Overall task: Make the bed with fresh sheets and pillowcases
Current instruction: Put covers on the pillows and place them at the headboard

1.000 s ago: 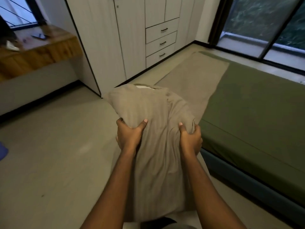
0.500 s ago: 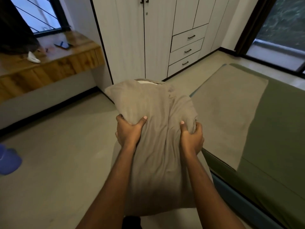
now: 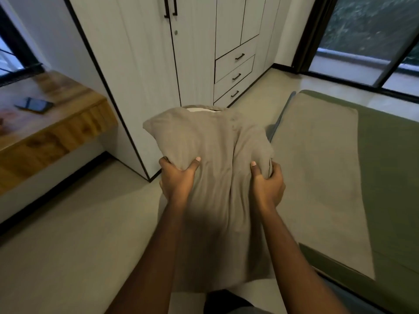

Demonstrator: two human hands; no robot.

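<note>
I hold a pillow in a beige pillowcase [image 3: 217, 177] upright in front of me, over the floor beside the bed. White pillow filling shows at its open top edge. My left hand [image 3: 178, 179] grips the left side of the pillowcase and my right hand [image 3: 267, 184] bunches the cloth on the right side. The low bed [image 3: 390, 177] at the right carries a green sheet. A flat beige cloth [image 3: 317, 168] lies along the bed's near-left part.
A white wardrobe with drawers [image 3: 234, 75] stands straight ahead. A wooden desk [image 3: 52, 130] at the left has a dark phone [image 3: 35, 104] on it. Glass doors [image 3: 362, 30] are at the far right. Pale floor [image 3: 68, 245] lies to my left.
My view has swung left and up, so the wardrobe fills more of the frame and the bed sits further right. Both hands keep the same grip on the pillow.
</note>
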